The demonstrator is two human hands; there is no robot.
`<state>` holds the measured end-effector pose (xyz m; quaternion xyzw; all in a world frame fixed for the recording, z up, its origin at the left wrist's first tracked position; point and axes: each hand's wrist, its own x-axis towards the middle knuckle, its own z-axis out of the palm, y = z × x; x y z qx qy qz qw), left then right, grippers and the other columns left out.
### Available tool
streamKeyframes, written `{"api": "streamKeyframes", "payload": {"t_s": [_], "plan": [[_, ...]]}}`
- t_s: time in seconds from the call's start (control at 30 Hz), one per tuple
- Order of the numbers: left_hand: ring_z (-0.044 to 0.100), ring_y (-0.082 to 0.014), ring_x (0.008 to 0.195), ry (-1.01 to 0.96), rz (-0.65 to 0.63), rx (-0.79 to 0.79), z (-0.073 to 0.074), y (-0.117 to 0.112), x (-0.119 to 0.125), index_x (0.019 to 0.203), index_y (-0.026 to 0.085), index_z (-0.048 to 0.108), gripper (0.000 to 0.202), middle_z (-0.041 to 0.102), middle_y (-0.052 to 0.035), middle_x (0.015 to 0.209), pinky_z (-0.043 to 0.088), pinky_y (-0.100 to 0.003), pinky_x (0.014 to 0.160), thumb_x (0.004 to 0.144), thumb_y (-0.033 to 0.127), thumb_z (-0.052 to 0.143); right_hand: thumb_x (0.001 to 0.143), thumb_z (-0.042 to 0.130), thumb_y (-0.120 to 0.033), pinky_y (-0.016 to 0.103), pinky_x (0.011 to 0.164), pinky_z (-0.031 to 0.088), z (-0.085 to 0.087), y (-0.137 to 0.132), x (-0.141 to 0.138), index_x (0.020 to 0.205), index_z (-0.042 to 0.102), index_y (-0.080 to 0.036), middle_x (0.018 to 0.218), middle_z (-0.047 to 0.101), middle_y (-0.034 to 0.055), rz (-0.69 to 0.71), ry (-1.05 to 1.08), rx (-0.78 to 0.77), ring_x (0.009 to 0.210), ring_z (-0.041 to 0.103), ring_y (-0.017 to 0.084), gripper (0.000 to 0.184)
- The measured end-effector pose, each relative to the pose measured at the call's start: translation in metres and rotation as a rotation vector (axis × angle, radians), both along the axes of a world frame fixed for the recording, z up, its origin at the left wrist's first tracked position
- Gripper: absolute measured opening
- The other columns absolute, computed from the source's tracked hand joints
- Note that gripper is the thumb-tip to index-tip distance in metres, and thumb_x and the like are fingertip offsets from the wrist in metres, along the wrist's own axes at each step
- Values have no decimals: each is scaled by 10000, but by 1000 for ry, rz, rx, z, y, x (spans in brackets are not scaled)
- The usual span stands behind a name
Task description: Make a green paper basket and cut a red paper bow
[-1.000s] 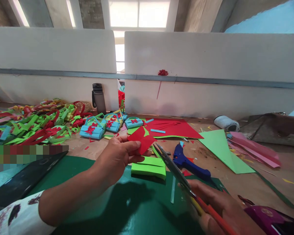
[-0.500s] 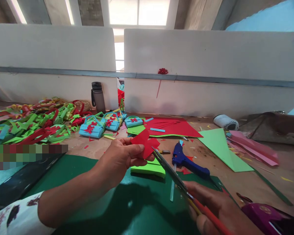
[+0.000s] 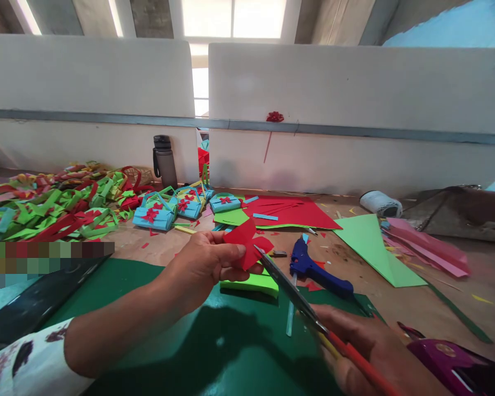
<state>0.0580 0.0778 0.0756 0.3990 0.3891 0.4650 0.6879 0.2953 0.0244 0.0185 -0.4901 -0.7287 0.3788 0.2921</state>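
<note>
My left hand (image 3: 202, 264) pinches a small folded piece of red paper (image 3: 247, 246) in front of me, above a green cutting mat (image 3: 214, 341). My right hand (image 3: 375, 352), low at the right, grips scissors (image 3: 291, 291) with red and yellow handles. The blade tips reach the red paper's lower right edge and cut into it. A folded lime-green paper piece (image 3: 251, 281) lies on the mat just under the red paper. A blue glue gun (image 3: 317, 269) lies to the right of the blades.
Small blue paper bags with red flowers (image 3: 177, 209) stand behind. A heap of green and red paper strips (image 3: 53, 203) fills the left. Red (image 3: 292, 212), green (image 3: 371, 247) and pink sheets (image 3: 424, 250), a dark bottle (image 3: 164, 162), a white roll (image 3: 380, 204) and a magenta tool (image 3: 449, 357) lie around.
The red paper has been turned in my left hand and shows notched, petal-like edges. The scissor tips have moved up into its edge.
</note>
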Motion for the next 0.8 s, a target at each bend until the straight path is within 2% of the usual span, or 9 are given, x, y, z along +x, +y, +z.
{"api": "streamKeyframes", "payload": {"t_s": [0.13,0.3,0.57,0.8], "plan": [[669,-170,637,-7,-14,4,-1,2,-1,779,86,582,79,688,-113,730,513,-195,512,715,83,627,727,638,-422,176,471,490,4,-1,-2,1034,673,-236,499,536,-32,-22,10,-68,512,587,148,361],[676,-175,659,-18,-44,26,-3,3,-2,766,87,607,61,688,-107,731,529,-200,535,712,90,632,698,658,-452,177,461,482,10,0,0,1018,685,-237,512,545,-23,8,0,-57,531,590,156,387],[680,-169,651,-27,-30,1,-2,3,-3,761,100,590,60,695,-100,725,544,-212,558,718,79,627,709,629,-487,189,498,496,7,-1,-2,1024,676,-246,507,530,-26,-22,5,-56,529,583,155,399],[684,-188,655,-39,-14,-7,-1,1,-2,773,103,593,105,693,-92,710,552,-237,565,697,102,665,706,639,-481,182,474,491,9,2,-3,1019,671,-220,573,577,-7,6,19,-44,524,586,150,409]]}}
